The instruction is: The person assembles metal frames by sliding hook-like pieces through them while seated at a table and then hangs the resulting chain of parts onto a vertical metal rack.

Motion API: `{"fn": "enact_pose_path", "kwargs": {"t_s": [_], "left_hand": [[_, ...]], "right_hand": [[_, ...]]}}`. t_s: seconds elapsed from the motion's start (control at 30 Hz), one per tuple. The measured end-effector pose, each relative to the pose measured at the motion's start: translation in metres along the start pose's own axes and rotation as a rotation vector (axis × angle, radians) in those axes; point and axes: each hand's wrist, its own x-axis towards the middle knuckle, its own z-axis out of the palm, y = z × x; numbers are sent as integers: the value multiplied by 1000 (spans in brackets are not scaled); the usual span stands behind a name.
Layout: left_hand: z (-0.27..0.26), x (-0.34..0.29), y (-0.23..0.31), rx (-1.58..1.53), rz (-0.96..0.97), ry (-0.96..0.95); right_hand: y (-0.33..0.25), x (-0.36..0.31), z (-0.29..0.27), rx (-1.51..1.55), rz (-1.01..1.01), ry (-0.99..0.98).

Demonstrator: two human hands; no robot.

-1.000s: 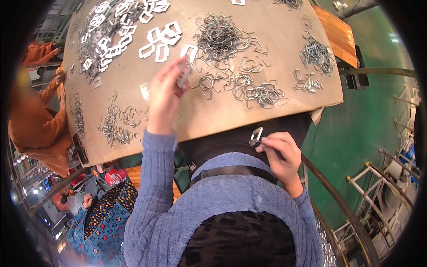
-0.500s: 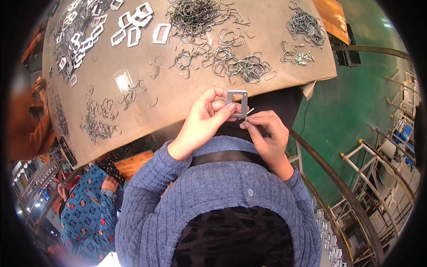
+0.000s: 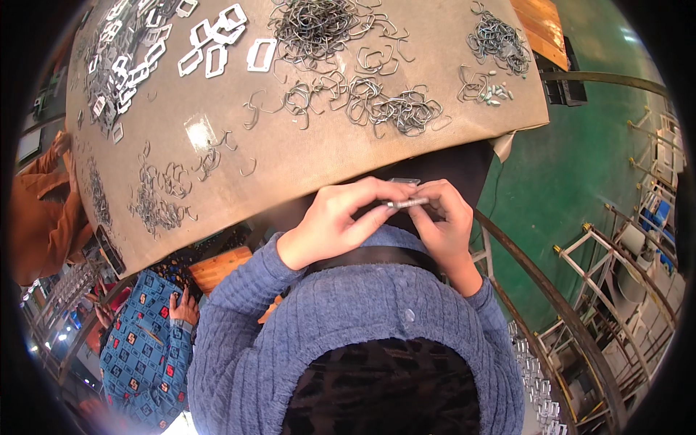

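Note:
My left hand (image 3: pixel 341 221) and my right hand (image 3: pixel 442 217) meet just below the near edge of the brown table (image 3: pixel 304 156). Together they pinch a small flat metal buckle frame (image 3: pixel 406 201), seen edge-on between the fingertips. A thin wire part may be held with it; I cannot tell. Both forearms wear blue knitted sleeves. On the table lie bent wire loops (image 3: pixel 395 109) in tangled heaps and flat rectangular metal frames (image 3: pixel 217 43) at the far left.
A person in orange (image 3: pixel 40 210) sits at the left of the table. Another person in blue patterned clothes (image 3: pixel 148 341) is at lower left. A curved metal rail (image 3: pixel 551 290), white racks (image 3: pixel 623 254) and green floor (image 3: pixel 573 181) lie to the right.
My left hand came back from the table with a frame and joined the right hand. The frame has since been turned from flat-on to edge-on, and both hands sit lower.

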Motion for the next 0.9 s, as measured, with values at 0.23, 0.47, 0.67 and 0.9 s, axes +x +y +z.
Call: {"fn": "enact_pose_path", "kwargs": {"t_s": [0.23, 0.47, 0.67, 0.9], "left_hand": [[-2, -15, -24, 101, -67, -18], [0, -8, -38, 152, 12, -2], [-3, -12, -36, 167, 10, 29], [-6, -11, -37, 141, -110, -25]], "right_hand": [[-11, 53, -32, -238, -186, 86], [33, 166, 5, -629, -11, 13], [40, 179, 9, -690, 37, -125], [57, 170, 1, -608, -150, -52]]}}
